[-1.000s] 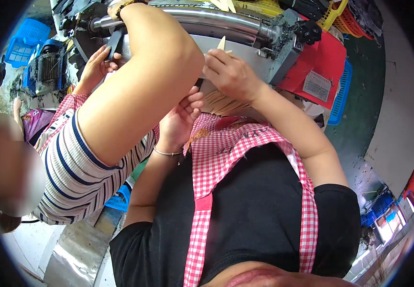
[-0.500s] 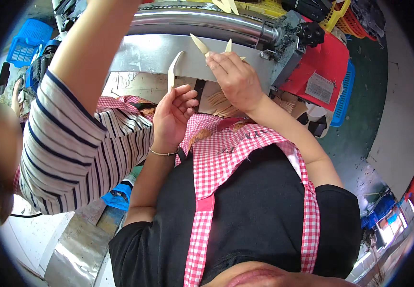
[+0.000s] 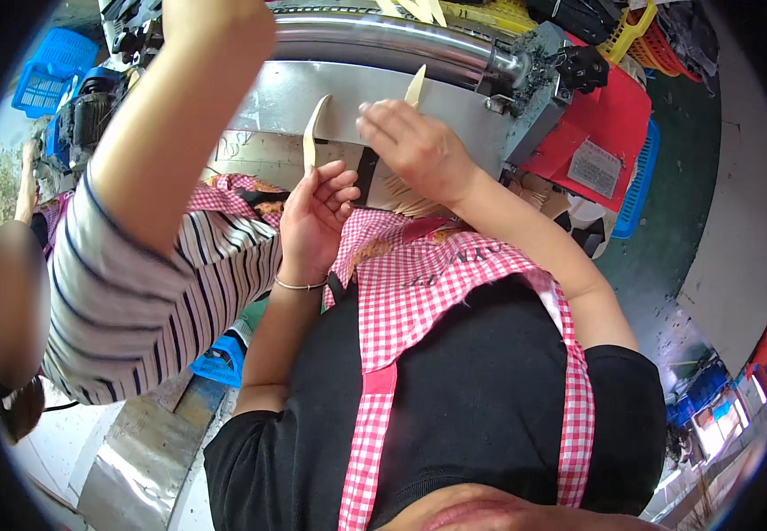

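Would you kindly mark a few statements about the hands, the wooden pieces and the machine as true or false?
1. The left hand holds a pale flat wooden piece upright. True.
2. The right hand is below the checked apron. False: it is above the apron, at the metal plate.
3. The apron is blue and white. False: it is pink and white.
4. A second wooden piece sticks up by the right hand. True.
5. A co-worker's striped sleeve is on the person's left. True.
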Demonstrator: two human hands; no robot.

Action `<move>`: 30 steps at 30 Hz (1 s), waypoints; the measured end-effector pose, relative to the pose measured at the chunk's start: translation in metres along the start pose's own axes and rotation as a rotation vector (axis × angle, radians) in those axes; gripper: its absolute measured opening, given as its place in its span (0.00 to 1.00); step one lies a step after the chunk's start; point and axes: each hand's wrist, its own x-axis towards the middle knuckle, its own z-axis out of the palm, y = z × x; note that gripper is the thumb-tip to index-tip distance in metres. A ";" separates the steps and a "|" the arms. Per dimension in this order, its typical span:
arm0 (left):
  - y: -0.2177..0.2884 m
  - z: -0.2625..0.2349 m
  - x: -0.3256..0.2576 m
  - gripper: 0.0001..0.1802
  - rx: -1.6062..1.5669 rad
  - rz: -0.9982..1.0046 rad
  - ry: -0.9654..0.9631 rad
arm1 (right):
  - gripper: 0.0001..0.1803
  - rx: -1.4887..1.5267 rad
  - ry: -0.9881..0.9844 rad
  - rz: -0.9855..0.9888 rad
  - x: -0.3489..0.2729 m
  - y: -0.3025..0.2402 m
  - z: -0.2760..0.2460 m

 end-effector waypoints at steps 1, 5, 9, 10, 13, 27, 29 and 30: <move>0.001 -0.001 -0.001 0.22 0.010 -0.006 0.011 | 0.14 0.020 0.000 -0.051 -0.001 0.003 0.002; -0.003 -0.002 -0.004 0.22 0.007 0.022 0.010 | 0.10 0.021 -0.008 -0.154 0.014 0.028 0.002; -0.009 -0.002 0.000 0.23 -0.024 0.022 -0.049 | 0.06 -0.103 0.045 -0.218 0.027 0.051 0.008; -0.010 0.001 0.001 0.23 0.012 0.030 -0.054 | 0.05 -0.091 0.066 -0.227 0.028 0.052 0.006; -0.010 0.011 0.001 0.23 0.189 0.080 -0.085 | 0.05 -0.060 0.005 -0.252 0.021 0.031 -0.017; 0.006 0.053 0.097 0.23 0.420 0.024 -0.256 | 0.20 0.086 -0.733 0.369 0.119 0.130 -0.007; 0.008 0.046 0.117 0.21 0.304 0.028 -0.205 | 0.21 0.135 -0.831 0.370 0.123 0.145 0.011; 0.009 0.049 0.125 0.21 0.248 0.025 -0.165 | 0.20 0.163 -0.860 0.435 0.126 0.146 0.005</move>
